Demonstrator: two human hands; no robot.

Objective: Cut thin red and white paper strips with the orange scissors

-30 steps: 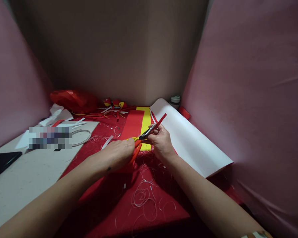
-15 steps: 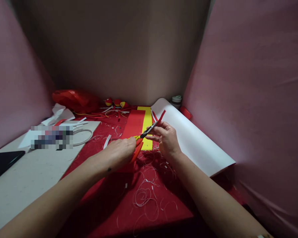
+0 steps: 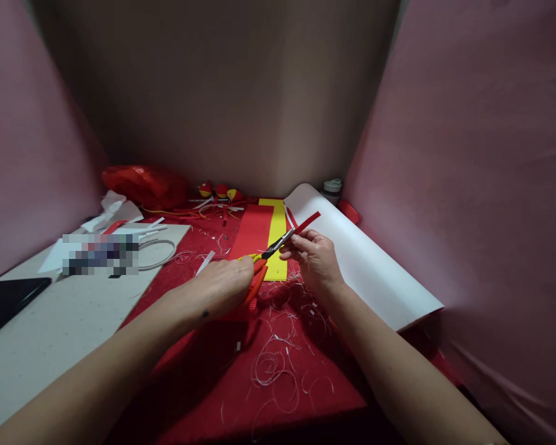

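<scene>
My left hand [image 3: 234,281] is closed round the yellow-and-orange handles of a pair of scissors [image 3: 269,251], whose dark blades point up and to the right. My right hand [image 3: 317,256] pinches a narrow red strip [image 3: 309,221] close to the blade tips. The strip slants up to the right above the fingers. Whether the blades touch it I cannot tell. Beneath the scissors lie a red ribbed sheet [image 3: 257,228] and a yellow sheet [image 3: 278,238], partly overlapping. The left palm hides part of the handles.
Loose thread curls [image 3: 269,368] and small white scraps litter the red cloth [image 3: 204,383]. A large white sheet [image 3: 366,266] curls up on the right. A pale board [image 3: 50,346] lies left. Behind are a red plastic bag [image 3: 143,185], small red-and-yellow balls [image 3: 220,190] and a lidded container [image 3: 332,188].
The red strip has tilted lower and shifted to the right with my right hand, whose fingers are now closer together. The scissors have stayed almost in place. The view has shifted slightly.
</scene>
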